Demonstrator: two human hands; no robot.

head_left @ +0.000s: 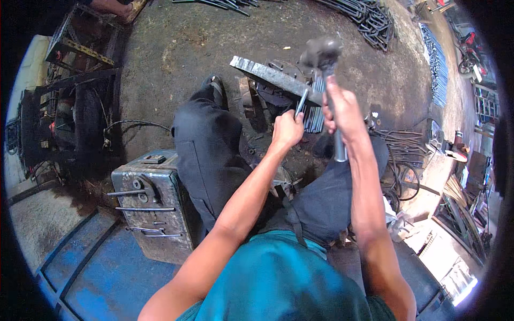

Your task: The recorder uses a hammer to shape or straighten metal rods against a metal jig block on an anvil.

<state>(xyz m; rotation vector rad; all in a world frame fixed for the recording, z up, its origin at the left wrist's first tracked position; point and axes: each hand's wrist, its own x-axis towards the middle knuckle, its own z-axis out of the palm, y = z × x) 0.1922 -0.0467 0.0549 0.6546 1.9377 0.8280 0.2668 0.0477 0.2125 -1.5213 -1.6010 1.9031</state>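
My left hand (288,130) is closed around a short steel rod (303,100), whose far end rests on or just over a long flat metal bar (267,74). To its right, my right hand (345,113) grips a hammer (321,52) by its handle. The hammer's head is raised beyond the hand and blurred by motion, above and to the right of the bar's right end. Under the bar and beside my left hand lie several straight steel rods (316,119). What supports the bar is mostly hidden.
A worn metal box (152,214) with tools on its side stands left of my legs. Dark metal frames (69,117) are farther left, with a cable (139,123) on the floor. Bent rods (369,24) lie at the back; thin rods (401,144) lie right. A person's foot (126,9) shows upper left.
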